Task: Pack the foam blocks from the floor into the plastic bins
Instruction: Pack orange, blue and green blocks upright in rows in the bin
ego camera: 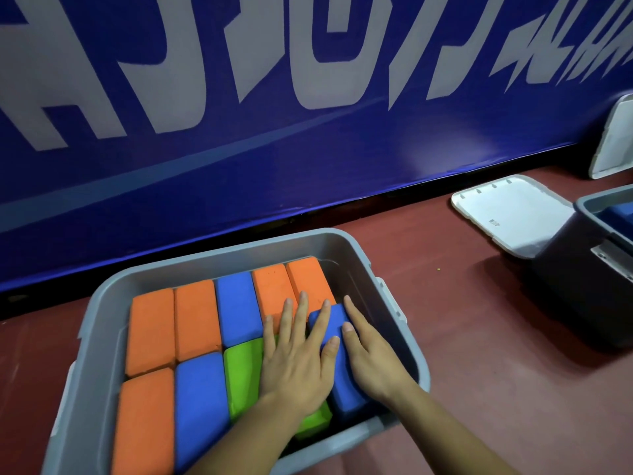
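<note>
A grey rectangular plastic bin (113, 303) is sitting on the reddish-brown floor (479, 389) beside a blue wall banner with large grey lettering (239, 149), and it is holding a tight layer of rectangular foam blocks: orange foam blocks (152, 329) along the left and far side, a blue foam block (236, 306) between them at the back, another blue one (200, 402) near the front, and a green foam block (243, 371) next to it. Both hands are lying flat with fingers spread, gripping nothing. The left hand (296, 361) is pressing on the green block and reaching onto the orange ones, its little finger touching the last blue foam block (334, 325) at the bin's right end (this one is sitting slightly higher than its neighbours). The right hand (371, 358) is resting palm-down on that same block. Further right, a white plastic lid (507, 214) is lying on the floor beside a second grey bin (589, 204).
</note>
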Motion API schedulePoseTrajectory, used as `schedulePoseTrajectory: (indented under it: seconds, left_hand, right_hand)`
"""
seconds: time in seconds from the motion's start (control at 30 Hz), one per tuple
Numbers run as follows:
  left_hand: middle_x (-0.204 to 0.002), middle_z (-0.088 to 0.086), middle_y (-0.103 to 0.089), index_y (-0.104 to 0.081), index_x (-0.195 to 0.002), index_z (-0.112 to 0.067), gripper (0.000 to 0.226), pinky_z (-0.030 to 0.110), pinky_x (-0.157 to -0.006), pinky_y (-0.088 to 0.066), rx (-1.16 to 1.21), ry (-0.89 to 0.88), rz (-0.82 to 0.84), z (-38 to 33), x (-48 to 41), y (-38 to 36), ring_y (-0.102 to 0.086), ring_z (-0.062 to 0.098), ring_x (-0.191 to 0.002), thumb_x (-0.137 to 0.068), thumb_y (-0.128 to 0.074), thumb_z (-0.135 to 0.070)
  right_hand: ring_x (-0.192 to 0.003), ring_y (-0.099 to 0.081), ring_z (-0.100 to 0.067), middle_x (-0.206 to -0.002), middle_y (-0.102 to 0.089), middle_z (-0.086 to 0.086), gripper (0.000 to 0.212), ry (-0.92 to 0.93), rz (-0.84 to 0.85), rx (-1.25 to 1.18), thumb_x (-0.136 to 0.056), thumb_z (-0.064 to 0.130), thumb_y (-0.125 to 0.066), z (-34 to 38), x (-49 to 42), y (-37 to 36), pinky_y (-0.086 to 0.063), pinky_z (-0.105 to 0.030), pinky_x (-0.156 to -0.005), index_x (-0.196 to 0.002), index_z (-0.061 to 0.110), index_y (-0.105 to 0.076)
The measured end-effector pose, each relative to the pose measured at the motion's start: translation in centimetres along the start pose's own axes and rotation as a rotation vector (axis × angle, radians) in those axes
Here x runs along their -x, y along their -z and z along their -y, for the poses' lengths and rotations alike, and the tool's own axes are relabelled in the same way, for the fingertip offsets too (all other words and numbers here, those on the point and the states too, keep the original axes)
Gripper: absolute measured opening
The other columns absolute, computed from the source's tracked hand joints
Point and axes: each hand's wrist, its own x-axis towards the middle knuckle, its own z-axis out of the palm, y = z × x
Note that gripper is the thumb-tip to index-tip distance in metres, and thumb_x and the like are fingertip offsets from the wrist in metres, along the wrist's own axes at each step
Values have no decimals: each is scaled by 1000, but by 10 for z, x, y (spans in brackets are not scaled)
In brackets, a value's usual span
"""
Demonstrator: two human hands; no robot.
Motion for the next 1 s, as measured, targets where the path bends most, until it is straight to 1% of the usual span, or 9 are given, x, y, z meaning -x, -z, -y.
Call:
schedulePoseTrajectory:
  seconds: [0.2, 0.33, 0.43, 0.5, 0.57, 0.67, 0.8, 0.9, 1.0]
  left_hand:
    - [-157, 10, -43, -37, -156, -32, 61, 56, -114, -18, -33, -1, 37, 4, -2, -12, -42, 34, -143, -106, -9, -54]
    - [-153, 11, -48, -42, -153, -31, 63, 57, -111, -22, -55, 45, 101, 8, -2, -27, -46, 36, -140, -105, -8, -55]
    - [-156, 9, -42, -35, -155, -32, 62, 55, -113, -20, -52, 37, 89, 8, -4, -31, -41, 35, -144, -105, -5, -53]
    - [-153, 9, -47, -43, -152, -29, 63, 55, -110, -23, -23, 44, 91, 10, -4, -26, -47, 36, -140, -106, -7, -52]
    - [-152, 10, -49, -48, -150, -27, 64, 55, -111, -23, -10, 57, 64, 17, -3, -23, -49, 36, -138, -106, -8, -52]
    - [-155, 10, -45, -46, -150, -28, 65, 58, -111, -20, -39, 104, 30, 31, -3, -22, -44, 38, -141, -105, -9, -57]
    - [-164, 7, -27, -32, -156, -33, 74, 68, -114, -13, -69, 163, 72, 34, -3, -28, -30, 39, -149, -100, 7, -61]
    - [-167, 4, 12, 5, -159, -39, 81, 69, -117, 4, -101, 136, 90, 30, -4, -24, 3, 37, -155, -85, 32, -60]
    - [-159, 0, 31, 22, -153, -40, 79, 65, -117, 12, -72, 131, 117, 29, -4, -17, 20, 33, -153, -77, 31, -60]
  right_hand:
    - [-119, -38, 10, -154, -36, 8, 54, -45, 83, 69, -110, 47, -26, -14, -10, -4, -23, -18, -105, -161, 47, -8]
    - [-110, -62, -19, -146, -53, -9, 56, -92, 160, 195, -109, 50, -22, -30, -24, -14, -43, -35, -103, -157, 52, 7]
    - [-116, -62, -23, -149, -51, -12, 58, -109, 171, 221, -109, 49, -22, -30, -26, -13, -43, -35, -103, -159, 48, 7]
    - [-138, -47, -22, -160, -36, -7, 57, -58, 163, 268, -110, 45, -23, -24, -25, -12, -35, -31, -113, -160, 44, 3]
    - [-156, -11, -16, -171, -8, 0, 55, 62, 106, 388, -110, 43, -24, -19, -27, -13, -23, -31, -123, -160, 44, 0]
    - [-155, 19, -13, -169, 21, 8, 56, 184, 99, 647, -109, 49, -18, -10, -32, -19, -16, -42, -126, -160, 44, 5]
    - [-152, 28, -12, -165, 27, 12, 63, 179, 178, 809, -102, 54, -3, -11, -33, -23, -14, -45, -127, -160, 36, 15]
    - [-151, 30, -13, -161, 33, 13, 69, 138, 196, 850, -96, 56, 2, -15, -35, -25, -15, -44, -126, -159, 32, 18]
    - [-151, 31, -14, -163, 33, 11, 63, 126, 217, 863, -104, 54, -2, -12, -34, -26, -10, -47, -127, -158, 32, 19]
